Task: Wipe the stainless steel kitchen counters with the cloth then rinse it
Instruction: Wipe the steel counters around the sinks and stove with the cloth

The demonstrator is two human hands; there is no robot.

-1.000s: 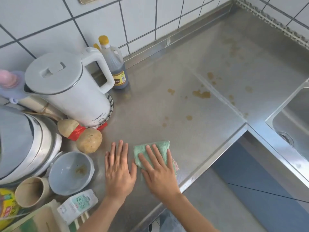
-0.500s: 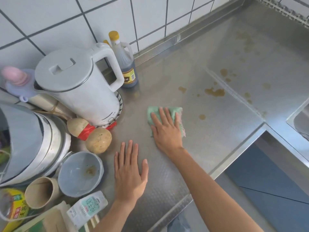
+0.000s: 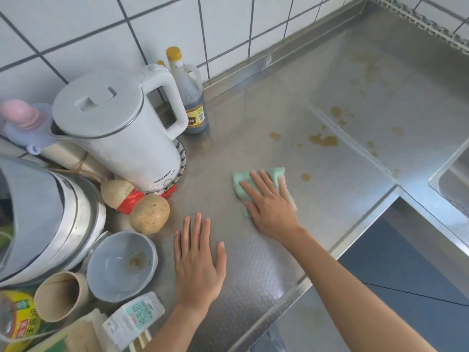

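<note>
One readable brand, "CHANGHONG", on kettle (image 3: 121, 138).

The right hand (image 3: 270, 207) has pushed the green cloth (image 3: 256, 184) away from the counter's front edge, toward one o'clock. It now sits well apart from the left hand (image 3: 198, 262), nearer the brown stains (image 3: 323, 140).

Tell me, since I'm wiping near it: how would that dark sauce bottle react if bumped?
The sauce bottle stands tall and narrow, so it probably tips easily. It looks mostly full, likely heavy enough to resist light nudges. On its side, it could roll.
</note>
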